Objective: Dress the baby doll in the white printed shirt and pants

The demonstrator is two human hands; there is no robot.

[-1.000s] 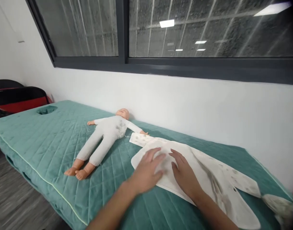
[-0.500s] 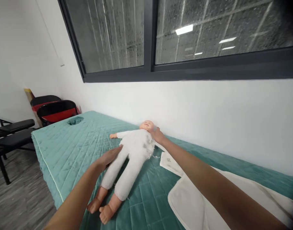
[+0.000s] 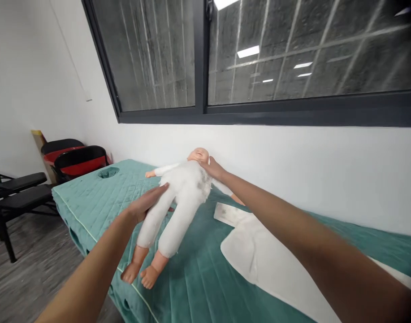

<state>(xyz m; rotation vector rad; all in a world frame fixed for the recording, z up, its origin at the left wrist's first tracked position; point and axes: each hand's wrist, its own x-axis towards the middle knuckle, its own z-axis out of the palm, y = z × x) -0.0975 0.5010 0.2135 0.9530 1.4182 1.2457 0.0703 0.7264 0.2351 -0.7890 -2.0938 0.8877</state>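
Green quilted bedding (image 3: 195, 282) is spreading beneath the doll (image 3: 185, 181), face-up between the left hand (image 3: 147, 202), which is curling around its hip, and the right hand (image 3: 216, 170), touching its shoulder, grip unclear.

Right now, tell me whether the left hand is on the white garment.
No, the left hand holds the doll, clear of the white garment.

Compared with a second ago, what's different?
Both hands moved leftward off the white garment and onto the doll: the left hand now holds its thigh, the right hand its neck and shoulder. The doll seems lifted slightly. The garment still lies on the green bed.
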